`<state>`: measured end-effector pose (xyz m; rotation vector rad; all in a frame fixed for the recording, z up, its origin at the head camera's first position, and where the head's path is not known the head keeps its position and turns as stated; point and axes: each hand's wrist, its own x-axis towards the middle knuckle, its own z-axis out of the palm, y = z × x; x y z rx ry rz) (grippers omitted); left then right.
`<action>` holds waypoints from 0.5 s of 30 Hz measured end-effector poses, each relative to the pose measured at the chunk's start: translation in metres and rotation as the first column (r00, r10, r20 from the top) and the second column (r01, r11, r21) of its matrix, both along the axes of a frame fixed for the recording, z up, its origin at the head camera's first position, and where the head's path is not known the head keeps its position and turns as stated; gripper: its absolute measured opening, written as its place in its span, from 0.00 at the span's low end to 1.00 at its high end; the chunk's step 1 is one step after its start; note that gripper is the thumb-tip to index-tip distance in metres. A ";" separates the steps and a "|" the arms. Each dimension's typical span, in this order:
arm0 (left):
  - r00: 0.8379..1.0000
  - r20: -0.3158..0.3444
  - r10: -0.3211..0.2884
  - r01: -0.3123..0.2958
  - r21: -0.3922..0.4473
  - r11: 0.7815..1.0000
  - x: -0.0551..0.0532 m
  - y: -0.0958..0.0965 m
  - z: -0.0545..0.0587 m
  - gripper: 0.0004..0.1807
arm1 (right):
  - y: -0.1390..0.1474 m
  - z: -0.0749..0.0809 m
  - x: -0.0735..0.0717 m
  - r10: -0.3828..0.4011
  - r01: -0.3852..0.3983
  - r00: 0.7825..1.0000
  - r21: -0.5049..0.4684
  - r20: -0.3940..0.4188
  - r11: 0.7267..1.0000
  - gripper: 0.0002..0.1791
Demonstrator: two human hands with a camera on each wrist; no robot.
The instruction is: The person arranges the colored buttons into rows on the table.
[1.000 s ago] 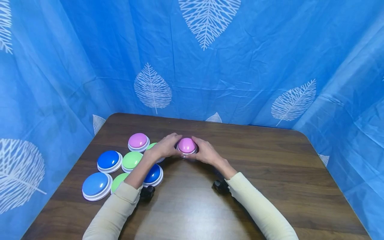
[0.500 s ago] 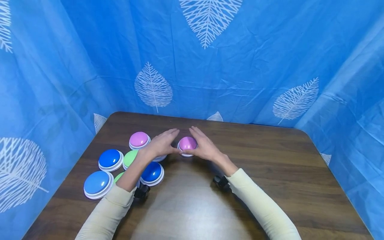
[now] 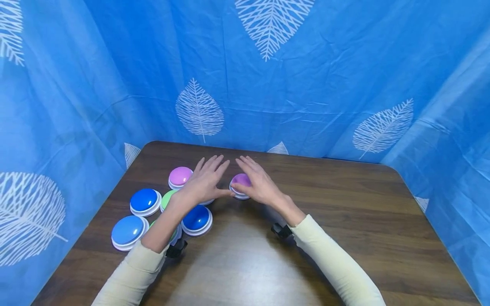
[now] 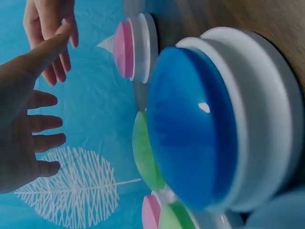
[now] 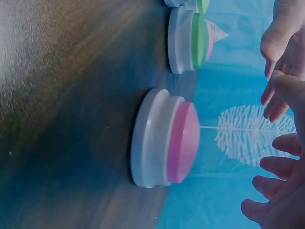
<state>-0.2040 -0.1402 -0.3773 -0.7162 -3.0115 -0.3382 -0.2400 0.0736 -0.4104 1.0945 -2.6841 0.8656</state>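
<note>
A pink dome push button (image 3: 240,178) with a white base stands on the table, apart from the others. My left hand (image 3: 202,183) hovers beside and above it, fingers straight and spread, holding nothing. On the other side my right hand (image 3: 261,183) is raised over it with straight fingers, its thumb in front of the dome in the head view. In the right wrist view the pink button (image 5: 183,143) sits flat with both hands off it. Below my left forearm lies a dark blue button (image 3: 196,217), large in the left wrist view. The left hand and forearm partly hide green buttons.
To the left on the brown wooden table (image 3: 337,221) are another pink button (image 3: 180,175), a blue button (image 3: 143,199), a light blue button (image 3: 127,230) and a green button (image 3: 167,199). A blue curtain (image 3: 298,93) with white leaf prints hangs around the table's edges.
Both hands gripped the pink button's sides a second ago. They have let go and lifted, and the fingers have straightened and spread. The button stays standing on the table.
</note>
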 end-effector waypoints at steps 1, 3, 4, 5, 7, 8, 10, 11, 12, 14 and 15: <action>1.000 -0.009 0.004 -0.004 -0.007 1.000 0.003 -0.001 0.000 0.54 | 0.000 0.001 0.001 0.002 -0.001 1.000 0.005 -0.009 1.000 0.43; 1.000 -0.028 0.005 -0.005 -0.009 1.000 0.008 -0.004 0.000 0.54 | -0.002 0.003 0.004 0.013 -0.012 0.999 0.017 -0.029 1.000 0.43; 0.999 -0.035 0.005 -0.006 -0.012 1.000 0.011 -0.006 0.000 0.54 | -0.003 0.004 0.005 0.022 -0.022 0.999 0.024 -0.038 0.999 0.43; 0.999 -0.039 0.008 -0.008 -0.014 1.000 0.014 -0.007 -0.001 0.54 | -0.004 0.005 0.006 0.031 -0.030 0.999 0.031 -0.045 0.999 0.44; 0.999 -0.043 0.020 -0.021 -0.022 1.000 0.018 -0.011 -0.002 0.54 | -0.007 0.006 0.007 0.049 -0.046 0.997 0.046 -0.053 0.998 0.44; 0.999 -0.046 0.025 -0.027 -0.027 0.999 0.020 -0.013 -0.002 0.54 | -0.009 0.006 0.008 0.058 -0.055 0.997 0.054 -0.058 0.997 0.45; 0.998 -0.044 0.042 -0.043 -0.037 0.998 0.024 -0.017 -0.003 0.54 | -0.012 0.006 0.007 0.069 -0.065 0.995 0.064 -0.066 0.996 0.45; 0.998 -0.039 0.050 -0.052 -0.039 0.998 0.025 -0.019 -0.003 0.54 | -0.013 0.006 0.006 0.071 -0.066 0.995 0.069 -0.070 0.995 0.45; 0.998 -0.031 0.059 -0.061 -0.040 0.997 0.027 -0.021 -0.003 0.54 | -0.014 0.005 0.006 0.071 -0.066 0.995 0.074 -0.071 0.995 0.45; 0.997 -0.010 0.079 -0.079 -0.043 0.996 0.028 -0.025 -0.004 0.53 | -0.016 0.003 0.004 0.074 -0.068 0.995 0.084 -0.066 0.994 0.46; 0.996 0.002 0.090 -0.090 -0.043 0.995 0.029 -0.027 -0.005 0.53 | -0.017 0.002 0.003 0.076 -0.071 0.995 0.089 -0.060 0.994 0.45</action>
